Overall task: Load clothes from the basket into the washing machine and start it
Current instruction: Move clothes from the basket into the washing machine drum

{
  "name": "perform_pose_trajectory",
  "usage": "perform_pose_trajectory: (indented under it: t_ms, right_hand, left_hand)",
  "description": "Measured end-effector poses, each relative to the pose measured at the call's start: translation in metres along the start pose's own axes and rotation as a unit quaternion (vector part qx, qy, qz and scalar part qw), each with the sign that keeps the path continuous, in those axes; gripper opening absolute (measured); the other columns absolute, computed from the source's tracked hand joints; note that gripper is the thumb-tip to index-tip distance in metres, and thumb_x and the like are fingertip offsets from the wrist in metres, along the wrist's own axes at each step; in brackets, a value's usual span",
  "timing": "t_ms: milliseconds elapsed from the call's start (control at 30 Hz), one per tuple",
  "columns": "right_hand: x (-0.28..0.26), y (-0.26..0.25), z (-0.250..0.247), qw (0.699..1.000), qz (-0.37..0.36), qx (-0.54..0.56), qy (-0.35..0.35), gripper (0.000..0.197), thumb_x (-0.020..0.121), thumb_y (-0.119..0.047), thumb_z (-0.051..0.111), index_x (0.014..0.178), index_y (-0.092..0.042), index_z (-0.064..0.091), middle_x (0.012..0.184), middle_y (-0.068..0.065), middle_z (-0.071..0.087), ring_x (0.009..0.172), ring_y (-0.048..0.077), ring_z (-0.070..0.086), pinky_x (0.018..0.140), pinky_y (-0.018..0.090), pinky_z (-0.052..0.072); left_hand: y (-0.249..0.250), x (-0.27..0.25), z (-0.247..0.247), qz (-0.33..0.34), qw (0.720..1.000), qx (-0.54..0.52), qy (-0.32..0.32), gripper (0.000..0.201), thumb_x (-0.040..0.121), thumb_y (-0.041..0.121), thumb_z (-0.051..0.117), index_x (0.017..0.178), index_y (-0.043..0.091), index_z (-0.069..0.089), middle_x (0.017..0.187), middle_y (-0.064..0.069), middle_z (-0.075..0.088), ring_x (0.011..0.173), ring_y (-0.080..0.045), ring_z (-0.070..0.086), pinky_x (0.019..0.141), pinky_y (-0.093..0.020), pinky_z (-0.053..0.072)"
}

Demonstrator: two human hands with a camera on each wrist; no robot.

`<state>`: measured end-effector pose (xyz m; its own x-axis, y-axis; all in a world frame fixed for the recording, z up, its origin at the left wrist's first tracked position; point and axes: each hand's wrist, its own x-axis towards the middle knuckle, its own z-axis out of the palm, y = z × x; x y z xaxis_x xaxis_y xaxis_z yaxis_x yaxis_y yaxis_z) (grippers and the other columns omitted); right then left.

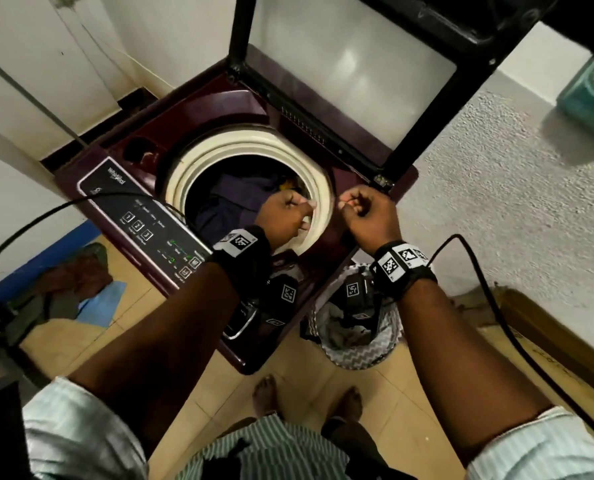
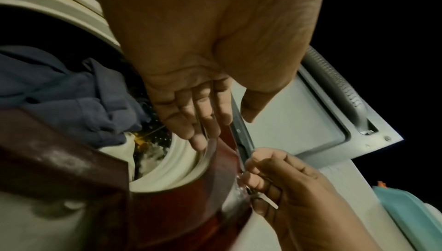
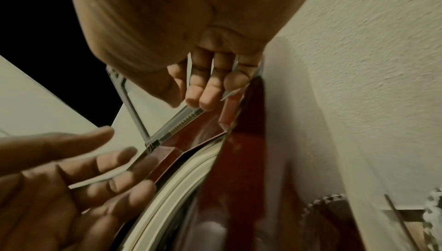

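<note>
Nearest us, on the tiled floor right of our feet, the basket (image 1: pixel 357 355) with a zigzag pattern stands against the washing machine's (image 1: pixel 91 168) near right corner, grey clothes (image 1: pixel 340 332) bunched inside. Above it our right hand (image 1: pixel 368 211) hovers over the machine's right edge, fingers (image 3: pixel 210 92) curled in, pinching a thin silvery strip (image 2: pixel 269 201); we cannot tell what it is. Our left hand (image 1: pixel 286 216) hangs just beside it over the cream drum rim (image 1: pixel 247 147), fingers (image 2: pixel 198 117) straight, close together, holding nothing. Inside the drum lies dark blue clothing (image 1: pixel 233 199). Control panel (image 1: pixel 139 223) runs along the left. Farther back the lid (image 1: pixel 351 67) stands raised. Far right, a teal tub (image 1: pixel 589 95) sits on the floor.
</note>
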<state>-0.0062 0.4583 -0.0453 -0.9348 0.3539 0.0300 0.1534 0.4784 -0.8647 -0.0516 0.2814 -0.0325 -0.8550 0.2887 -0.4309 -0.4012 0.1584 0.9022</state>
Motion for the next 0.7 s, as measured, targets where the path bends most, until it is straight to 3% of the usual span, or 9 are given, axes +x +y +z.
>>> perform_pose_trajectory:
  t_ms: [100,267,300,367,433,533,633,700]
  right_hand:
    - [-0.015,0.018,-0.036,0.997,0.021,0.0,0.069,0.009,0.08,-0.008,0.064,0.082,-0.015,0.071,0.076,0.008,0.071,0.064,0.01,0.057,0.065,0.017,0.049]
    - [-0.055,0.066,-0.091,0.993,0.068,-0.035,0.088,0.018,0.08,-0.007,0.063,0.076,-0.023,0.067,0.07,-0.007,0.068,0.061,0.007,0.059,0.063,0.018,0.049]
    - [-0.065,0.079,-0.098,0.992,0.085,-0.043,0.088,0.02,0.081,-0.008,0.064,0.074,-0.026,0.066,0.066,-0.01,0.065,0.058,0.004,0.056,0.061,0.019,0.048]
    - [-0.088,0.104,-0.114,0.989,0.114,-0.061,0.073,0.015,0.081,-0.016,0.061,0.074,-0.029,0.066,0.063,-0.012,0.062,0.057,0.005,0.054,0.061,0.022,0.047]
    - [-0.108,0.134,-0.126,0.985,0.142,-0.088,0.035,0.015,0.082,-0.02,0.055,0.079,-0.027,0.068,0.069,-0.012,0.065,0.063,0.009,0.058,0.06,0.021,0.045]
    - [-0.132,0.177,-0.13,0.976,0.174,-0.128,-0.017,0.017,0.086,-0.011,0.06,0.081,-0.023,0.07,0.078,-0.004,0.069,0.069,0.014,0.063,0.065,0.02,0.041]
    - [-0.15,0.221,-0.123,0.966,0.237,-0.099,-0.022,0.008,0.084,-0.012,0.066,0.08,-0.018,0.071,0.075,-0.001,0.068,0.067,0.01,0.06,0.062,0.012,0.041]
    - [-0.158,0.254,-0.11,0.957,0.274,-0.08,-0.045,0.007,0.085,-0.012,0.067,0.081,-0.017,0.071,0.081,0.002,0.07,0.075,0.016,0.063,0.069,0.02,0.046]
  left_hand:
    - [0.017,-0.011,0.045,0.028,0.997,-0.009,-0.07,0.012,0.097,0.019,0.06,0.093,0.011,0.052,0.089,-0.012,0.067,0.056,-0.018,0.068,0.044,-0.021,0.045]
    - [0.02,-0.035,0.127,0.042,0.979,0.027,-0.199,0.011,0.094,0.017,0.06,0.088,0.011,0.053,0.088,-0.028,0.064,0.063,-0.029,0.068,0.051,-0.029,0.048]
    - [0.015,-0.039,0.14,0.033,0.974,0.037,-0.22,0.013,0.092,0.02,0.061,0.089,0.009,0.054,0.084,-0.025,0.062,0.063,-0.03,0.067,0.052,-0.029,0.047]
    - [-0.005,-0.045,0.166,0.03,0.962,0.101,-0.251,0.03,0.081,0.039,0.062,0.086,0.011,0.056,0.081,-0.018,0.065,0.068,-0.031,0.068,0.058,-0.034,0.051]
    - [-0.03,-0.048,0.187,0.021,0.942,0.185,-0.279,0.03,0.076,0.046,0.06,0.08,0.017,0.058,0.083,-0.018,0.068,0.077,-0.035,0.07,0.07,-0.046,0.058]
    - [-0.079,-0.049,0.199,-0.05,0.922,0.258,-0.285,0.026,0.091,0.038,0.062,0.081,0.015,0.056,0.083,-0.022,0.065,0.078,-0.038,0.066,0.075,-0.051,0.055]
    - [-0.142,-0.042,0.195,-0.103,0.9,0.328,-0.268,0.027,0.088,0.044,0.061,0.078,0.02,0.054,0.078,-0.009,0.059,0.077,-0.032,0.058,0.077,-0.044,0.052]
    - [-0.18,-0.037,0.19,-0.144,0.906,0.327,-0.229,0.018,0.087,0.035,0.063,0.089,0.016,0.065,0.084,-0.008,0.063,0.082,-0.029,0.059,0.078,-0.038,0.051]
